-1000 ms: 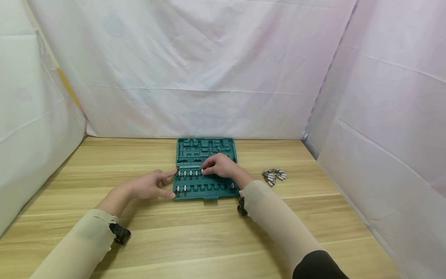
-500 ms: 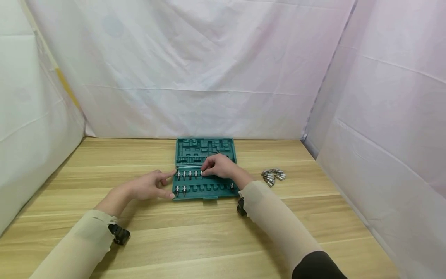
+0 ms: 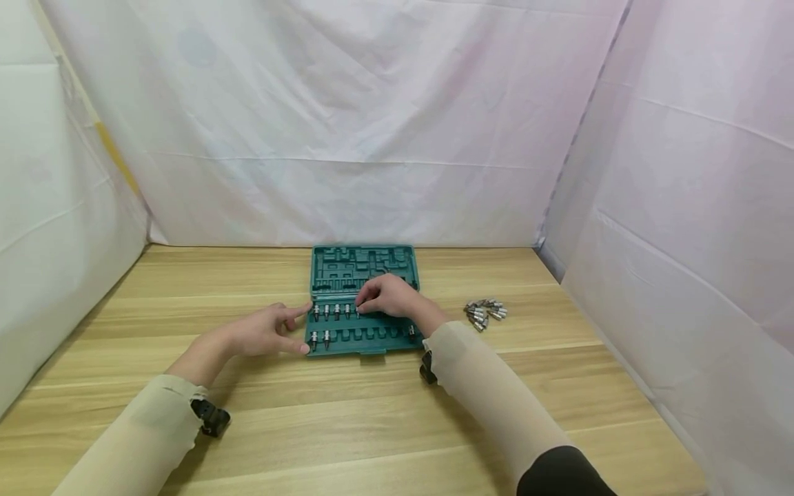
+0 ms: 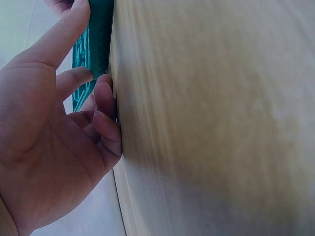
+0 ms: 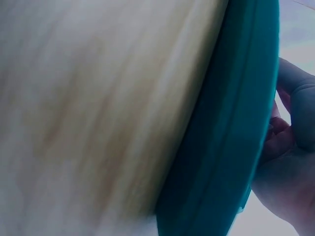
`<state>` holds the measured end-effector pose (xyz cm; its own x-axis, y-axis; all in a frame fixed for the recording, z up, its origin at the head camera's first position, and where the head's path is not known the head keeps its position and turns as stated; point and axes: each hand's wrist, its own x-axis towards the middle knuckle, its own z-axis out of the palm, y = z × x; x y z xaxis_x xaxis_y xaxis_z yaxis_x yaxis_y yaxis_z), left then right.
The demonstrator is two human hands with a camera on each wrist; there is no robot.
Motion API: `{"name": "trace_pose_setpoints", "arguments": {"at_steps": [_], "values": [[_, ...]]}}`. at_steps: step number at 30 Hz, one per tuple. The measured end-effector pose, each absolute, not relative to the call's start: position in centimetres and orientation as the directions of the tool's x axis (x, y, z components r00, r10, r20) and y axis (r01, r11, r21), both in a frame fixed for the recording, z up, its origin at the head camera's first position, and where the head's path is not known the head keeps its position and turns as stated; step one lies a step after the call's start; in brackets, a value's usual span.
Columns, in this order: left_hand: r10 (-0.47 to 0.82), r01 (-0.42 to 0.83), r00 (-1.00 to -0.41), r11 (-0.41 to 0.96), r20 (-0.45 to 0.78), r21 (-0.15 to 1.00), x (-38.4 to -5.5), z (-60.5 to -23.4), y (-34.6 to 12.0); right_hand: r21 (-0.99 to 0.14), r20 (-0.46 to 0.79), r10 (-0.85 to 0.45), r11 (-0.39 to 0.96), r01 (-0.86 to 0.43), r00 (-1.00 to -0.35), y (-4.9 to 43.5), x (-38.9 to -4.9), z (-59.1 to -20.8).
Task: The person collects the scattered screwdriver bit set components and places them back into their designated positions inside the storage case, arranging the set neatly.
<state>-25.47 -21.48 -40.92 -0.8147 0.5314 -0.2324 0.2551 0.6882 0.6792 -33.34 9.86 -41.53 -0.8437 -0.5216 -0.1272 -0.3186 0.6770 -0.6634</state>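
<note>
bit (image 3: 358,313): pinched right at the fingertips of the right hand (image 3: 392,296), toward the back of the case (image 3: 366,322); its top is mostly covered by them and a little of its lower end can be seen poking out.
right grip: closed on that one bit, basically just thumb and finger; the contact itself is hidden by the case wall in the right wrist view.
back row: four seated bits (image 3: 327,312) are lined up to the left of the pinched one, which is held just beside the nearest; whether it's fully seated can't be told.
left hand (image 3: 265,332): not wrapped around anything; index finger and thumb are stretched out and touched to the case's left side, one near each row, with the other fingers loosely bent.
front row: two bits (image 3: 320,339) at the left end, another one (image 3: 411,333) at the right end, near the right wrist.
lid (image 3: 362,255): opened out on the far side, moulded recesses showing.
pile (image 3: 477,321): more bits, scattered on the table (image 3: 279,427) to the right of the case, well apart from the pinch.
</note>
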Motion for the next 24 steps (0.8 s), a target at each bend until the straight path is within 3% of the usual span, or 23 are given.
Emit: {"name": "trace_pose_setpoints", "arguments": {"at_steps": [24], "values": [[0.526,0.247,-0.817,0.689,-0.235,0.681,-25.55,-41.02,-21.46,-0.675,-0.128,-0.532,0.665,-0.319,-0.837,10.2,-33.17,-41.48]]}}
